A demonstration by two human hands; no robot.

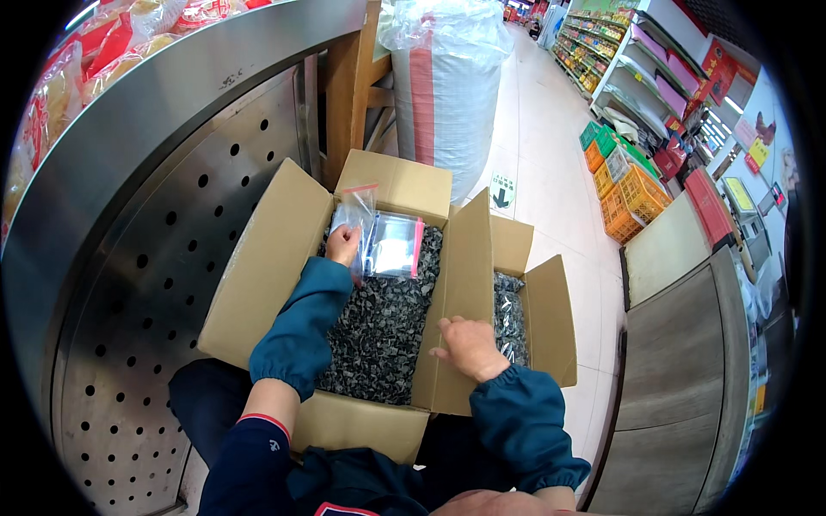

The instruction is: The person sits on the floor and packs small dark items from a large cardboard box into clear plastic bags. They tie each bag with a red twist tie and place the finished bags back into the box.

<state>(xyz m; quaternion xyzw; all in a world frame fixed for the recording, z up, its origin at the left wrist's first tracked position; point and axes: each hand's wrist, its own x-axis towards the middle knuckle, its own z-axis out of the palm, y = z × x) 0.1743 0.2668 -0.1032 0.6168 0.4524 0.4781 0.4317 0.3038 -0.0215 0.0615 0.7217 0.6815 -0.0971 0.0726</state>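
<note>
A cardboard box point(258, 258) with spread flaps stands before me, filled with loose, dark dried pieces, perhaps wood ear fungus point(377, 335). My left hand point(343, 245) grips a clear zip bag point(359, 205) with a red strip at its top, near the far end of the box. Beside it a stack of clear zip bags point(393, 245) with a pink-red edge lies on the dark pieces. My right hand point(471, 347) is at the box's right flap, fingers partly curled; whether it grips the flap cannot be told. A second box point(552, 316) at the right holds filled clear bags point(510, 316).
At the left stands a perforated metal display stand point(168, 245) with packaged food on top. A large woven sack point(445, 109) stands beyond the boxes, next to a wooden frame point(345, 97). Plastic crates point(635, 200) and a wood-look cabinet point(674, 374) are at the right.
</note>
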